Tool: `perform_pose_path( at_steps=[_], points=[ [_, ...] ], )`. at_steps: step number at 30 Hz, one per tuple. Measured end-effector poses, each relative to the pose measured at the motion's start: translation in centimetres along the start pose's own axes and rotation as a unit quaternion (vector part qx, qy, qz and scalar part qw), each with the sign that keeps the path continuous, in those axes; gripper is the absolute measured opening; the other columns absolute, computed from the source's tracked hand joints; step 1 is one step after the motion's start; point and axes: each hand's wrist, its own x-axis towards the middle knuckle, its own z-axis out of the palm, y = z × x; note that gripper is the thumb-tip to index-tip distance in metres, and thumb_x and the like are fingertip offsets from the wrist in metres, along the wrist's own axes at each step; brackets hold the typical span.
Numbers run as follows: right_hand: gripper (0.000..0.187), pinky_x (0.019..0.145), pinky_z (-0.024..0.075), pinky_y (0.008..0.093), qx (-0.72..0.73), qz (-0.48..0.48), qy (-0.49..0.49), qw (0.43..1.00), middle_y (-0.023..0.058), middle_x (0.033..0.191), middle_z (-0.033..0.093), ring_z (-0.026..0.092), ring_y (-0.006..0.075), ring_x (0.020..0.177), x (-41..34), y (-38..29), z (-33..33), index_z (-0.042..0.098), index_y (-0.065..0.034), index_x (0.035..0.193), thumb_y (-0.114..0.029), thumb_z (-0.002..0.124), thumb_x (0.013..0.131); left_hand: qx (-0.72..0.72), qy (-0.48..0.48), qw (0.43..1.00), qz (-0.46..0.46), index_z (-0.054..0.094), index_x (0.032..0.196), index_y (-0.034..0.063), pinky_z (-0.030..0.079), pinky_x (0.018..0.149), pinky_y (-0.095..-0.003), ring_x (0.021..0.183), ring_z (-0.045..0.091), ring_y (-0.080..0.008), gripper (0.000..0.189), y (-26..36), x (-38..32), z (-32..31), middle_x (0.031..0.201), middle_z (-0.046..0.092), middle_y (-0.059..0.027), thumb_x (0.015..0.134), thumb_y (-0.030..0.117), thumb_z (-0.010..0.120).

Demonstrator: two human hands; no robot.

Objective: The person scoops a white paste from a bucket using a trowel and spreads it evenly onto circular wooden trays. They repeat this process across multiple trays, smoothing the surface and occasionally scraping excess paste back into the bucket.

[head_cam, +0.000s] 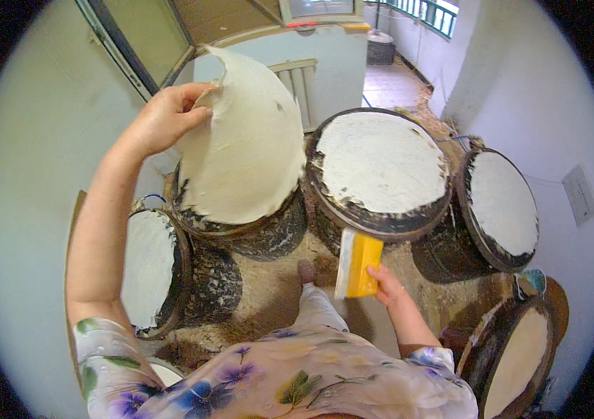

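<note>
My left hand (176, 118) pinches the torn edge of a large, thin, pale pancake (255, 141). The sheet's far left side is raised off a round dark griddle (223, 229), while its near edge lies on the blackened rim. In my right hand (388, 283) is a yellow scraper (365, 264) with a pale, wide blade, held low before my body. Just beyond the scraper, a second griddle (380, 230) carries a white sheet of batter or pancake (383, 162) with ragged edges. How far the lifted pancake has come loose underneath is hidden.
Similar sheets cover a griddle (150, 267) at left, another (503, 201) at right and one (519, 361) at lower right. Drum-shaped bases (210, 285) stand close together on a stained floor (276, 288). An open window sash (139, 42) juts in at upper left.
</note>
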Motion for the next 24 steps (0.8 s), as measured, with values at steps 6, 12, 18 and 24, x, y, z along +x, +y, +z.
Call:
perform_pose_path(
  at_steps=[6, 12, 18, 24],
  points=[
    [0.037, 0.084, 0.0456, 0.0368, 0.031, -0.142, -0.031, 0.989, 0.0074, 0.106, 0.057, 0.056, 0.0212, 0.096, -3.5, -5.8, 0.5, 0.048, -0.0036, 0.112, -0.016, 0.061, 0.08, 0.106, -0.203, 0.973, 0.021, 0.061, 0.105, 0.0095, 0.047, 0.065, -0.029, 0.067, 0.057, -0.0119, 0.035, 9.4, -5.1, 3.4, 0.079, 0.064, -0.0086, 0.072, 0.004, 0.054],
    [0.045, 0.085, 0.0452, 0.0361, 0.033, -0.145, -0.159, 0.976, 0.0073, 0.106, 0.058, 0.057, 0.0208, 0.095, -5.0, -9.2, -0.5, 0.047, -0.0017, 0.114, -0.02, 0.066, 0.077, 0.242, -0.319, 0.908, 0.125, 0.063, 0.1, 0.0123, 0.048, 0.065, -0.036, 0.071, 0.061, -0.0284, 0.031, 17.1, -8.2, 6.4, 0.083, 0.063, -0.0144, 0.07, 0.005, 0.059],
    [0.059, 0.084, 0.0462, 0.0402, -0.02, -0.123, -0.166, 0.978, 0.0133, 0.101, 0.059, 0.058, 0.0273, 0.095, -13.6, -11.4, -8.4, 0.047, -0.0015, 0.114, -0.027, 0.072, 0.068, 0.246, -0.323, 0.896, 0.182, 0.064, 0.099, 0.0126, 0.046, 0.06, -0.0386, 0.062, 0.057, -0.0319, 0.031, 24.4, -7.5, 12.2, 0.069, 0.06, -0.0159, 0.071, 0.006, 0.055],
    [0.061, 0.087, 0.0437, 0.0388, -0.134, -0.341, 0.108, 0.924, 0.0192, 0.105, 0.058, 0.056, 0.0279, 0.099, -33.7, -22.1, -18.7, 0.046, 0.0024, 0.113, -0.029, 0.072, 0.067, 0.117, -0.248, 0.899, 0.342, 0.06, 0.102, 0.007, 0.048, 0.063, -0.0364, 0.068, 0.06, -0.0324, 0.031, 37.3, -6.2, 21.9, 0.079, 0.061, -0.0167, 0.071, 0.002, 0.059]
  ],
)
